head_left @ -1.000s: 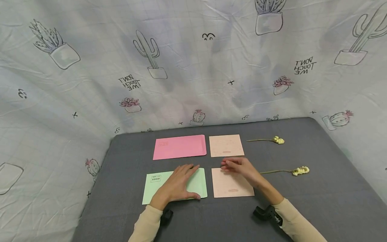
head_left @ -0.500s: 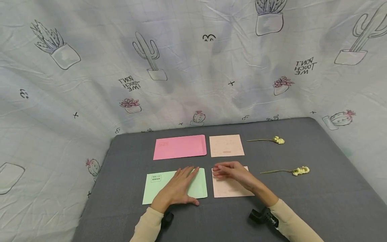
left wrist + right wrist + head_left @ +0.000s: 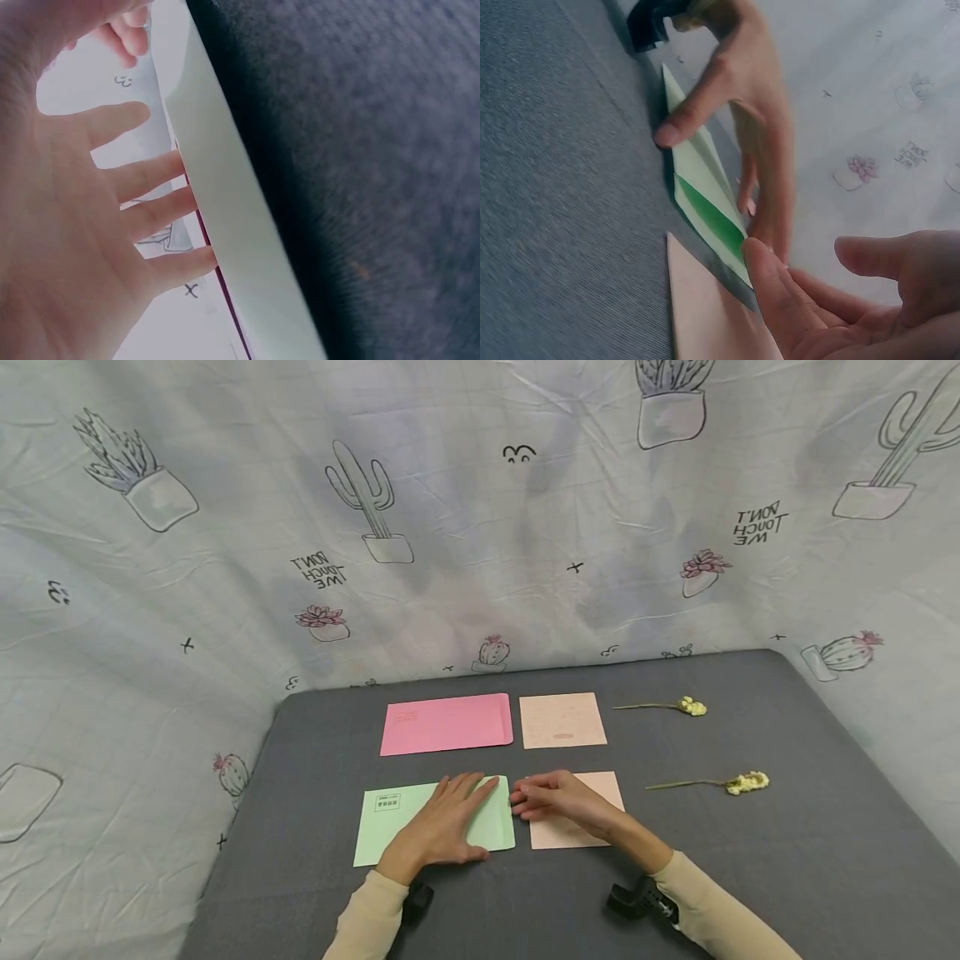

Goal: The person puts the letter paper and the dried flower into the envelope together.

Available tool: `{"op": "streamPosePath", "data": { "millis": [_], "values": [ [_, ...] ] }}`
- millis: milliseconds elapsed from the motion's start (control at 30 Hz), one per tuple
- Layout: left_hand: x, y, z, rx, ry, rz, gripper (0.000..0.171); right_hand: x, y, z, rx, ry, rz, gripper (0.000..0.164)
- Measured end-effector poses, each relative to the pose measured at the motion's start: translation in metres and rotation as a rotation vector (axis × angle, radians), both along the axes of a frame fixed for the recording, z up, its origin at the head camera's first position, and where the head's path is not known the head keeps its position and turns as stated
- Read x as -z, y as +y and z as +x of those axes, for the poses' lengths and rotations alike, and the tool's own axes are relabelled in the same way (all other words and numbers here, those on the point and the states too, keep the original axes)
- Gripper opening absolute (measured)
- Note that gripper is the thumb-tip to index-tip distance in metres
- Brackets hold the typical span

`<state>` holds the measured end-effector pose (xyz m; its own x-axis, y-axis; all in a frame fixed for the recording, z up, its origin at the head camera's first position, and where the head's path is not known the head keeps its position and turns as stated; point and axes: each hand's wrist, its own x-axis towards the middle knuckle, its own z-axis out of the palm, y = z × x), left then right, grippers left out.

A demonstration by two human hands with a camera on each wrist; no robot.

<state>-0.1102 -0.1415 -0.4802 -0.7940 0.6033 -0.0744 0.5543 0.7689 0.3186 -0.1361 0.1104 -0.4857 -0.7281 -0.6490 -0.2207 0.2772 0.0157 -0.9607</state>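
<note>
A pale green envelope [image 3: 384,831] lies at the front of the table. My left hand [image 3: 442,823] rests on it with fingers spread, thumb by its near edge. In the right wrist view the envelope's mouth [image 3: 711,216] gapes at its right end, showing a darker green inside. My right hand [image 3: 564,802] is at that end, fingertips right at the mouth and thumb held apart from them. Beneath the right hand lies a peach card [image 3: 558,835], partly hidden by it. In the left wrist view, the left fingertips meet the envelope [image 3: 225,180].
Behind lie a pink envelope [image 3: 446,727] and a second peach card [image 3: 562,721]. To the right are two yellow dried flower stems, the far flower [image 3: 691,706] and the near flower [image 3: 746,783]. A printed cloth [image 3: 450,485] hangs behind the grey table [image 3: 300,760].
My right hand has moved left across the near peach card to the green envelope's right end. The left thumb has shifted slightly, and that hand stays on the envelope.
</note>
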Motion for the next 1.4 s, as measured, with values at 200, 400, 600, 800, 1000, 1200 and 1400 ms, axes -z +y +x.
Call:
{"op": "streamPosePath", "data": {
  "millis": [200,400,600,800,1000,1200,1400],
  "values": [
    [0.000,0.001,-0.001,0.018,0.036,0.004,0.095,0.008,-0.008,0.006,-0.021,0.003,0.003,0.044],
    [0.001,0.001,0.000,0.027,0.065,0.000,0.086,0.012,-0.015,0.013,-0.055,0.013,0.005,0.040],
    [0.002,0.002,-0.001,0.042,0.089,-0.009,0.086,0.012,-0.020,0.017,-0.072,0.022,0.053,0.031],
    [0.001,0.004,-0.002,0.037,0.111,-0.029,0.080,0.008,-0.019,0.019,-0.084,0.036,0.047,0.033],
    [-0.002,0.004,-0.001,0.031,0.145,-0.039,0.080,0.006,-0.019,0.020,-0.073,0.042,0.072,0.037],
    [-0.002,0.005,-0.002,0.038,0.161,-0.027,0.082,0.008,-0.020,0.020,-0.078,0.063,0.085,0.038],
    [-0.004,0.006,-0.002,0.031,0.167,-0.031,0.083,0.005,-0.020,0.021,-0.056,0.111,0.137,0.040]
  ]
}}
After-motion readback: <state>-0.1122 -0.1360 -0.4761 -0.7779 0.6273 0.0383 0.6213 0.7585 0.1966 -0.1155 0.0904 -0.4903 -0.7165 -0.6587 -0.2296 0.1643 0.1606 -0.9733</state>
